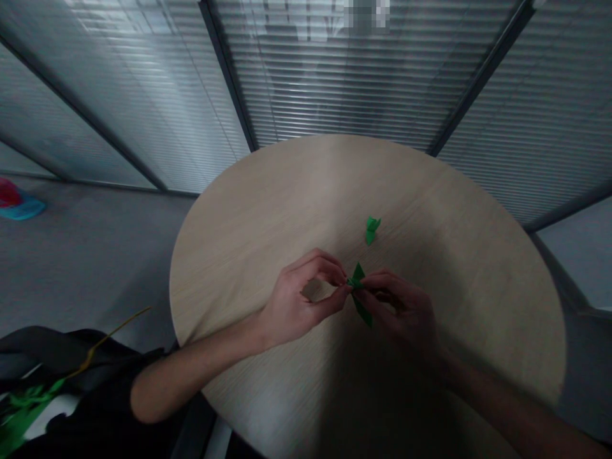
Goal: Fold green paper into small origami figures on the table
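Between my two hands, above the middle of the round table, is a small folded green paper piece (pixel 359 273), with one pointed flap toward the far side and another toward me. My left hand (pixel 306 290) pinches its left end between thumb and fingertips. From the other side, my right hand (pixel 401 306) pinches it too, its fingers covering part of the folds. A second folded green paper piece (pixel 371 229) lies on the table just beyond my hands, touched by neither.
The round wooden table (pixel 248 210) stands close to a glass wall with blinds (pixel 354 95). At the lower left are a dark chair (pixel 71 344) and a bright green item (pixel 29 408) with a thin yellow-brown strand. A red and blue object (pixel 21 204) sits on the floor.
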A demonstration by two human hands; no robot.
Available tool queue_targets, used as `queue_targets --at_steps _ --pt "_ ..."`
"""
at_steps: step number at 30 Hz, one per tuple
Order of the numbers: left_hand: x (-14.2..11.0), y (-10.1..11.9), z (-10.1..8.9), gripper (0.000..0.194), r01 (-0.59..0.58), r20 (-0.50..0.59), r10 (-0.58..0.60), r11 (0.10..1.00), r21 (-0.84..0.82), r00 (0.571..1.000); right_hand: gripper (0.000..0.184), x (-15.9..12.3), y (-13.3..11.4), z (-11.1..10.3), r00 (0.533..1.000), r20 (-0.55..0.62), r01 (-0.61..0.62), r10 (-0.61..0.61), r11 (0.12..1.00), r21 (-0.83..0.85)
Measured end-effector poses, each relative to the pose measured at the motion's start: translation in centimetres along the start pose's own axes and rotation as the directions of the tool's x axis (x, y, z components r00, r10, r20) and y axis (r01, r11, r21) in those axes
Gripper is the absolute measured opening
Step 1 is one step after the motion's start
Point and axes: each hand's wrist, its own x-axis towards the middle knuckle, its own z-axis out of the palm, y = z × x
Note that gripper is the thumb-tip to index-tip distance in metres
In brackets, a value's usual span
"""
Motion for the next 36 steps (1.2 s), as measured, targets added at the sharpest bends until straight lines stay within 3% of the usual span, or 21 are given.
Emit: queue_targets --at_steps 15,24,30,36 --pt "-0.13 0.06 -0.07 0.01 -0.024 0.004 0.024 0.997 0.075 1.0 0.005 0.06 0.25 -0.05 1.0 0.007 -0.016 0.017 1.0 -0.021" --pt "-0.25 0.01 0.04 0.01 0.203 0.031 -0.202 0.978 -0.045 0.979 0.004 -0.05 0.29 -0.04 0.999 0.006 -0.04 0.04 0.999 0.012" --pt "-0.21 0.04 0.19 0.011 0.239 0.042 -0.235 0.96 -0.149 0.971 0.005 -0.19 0.39 -0.15 0.995 0.013 -0.095 0.094 0.995 0.032" --pt "-0.37 -0.08 0.13 0.014 0.176 0.062 -0.171 0.981 -0.082 0.983 0.013 -0.07 0.0 -0.13 0.968 0.024 -0.251 0.25 0.957 0.146"
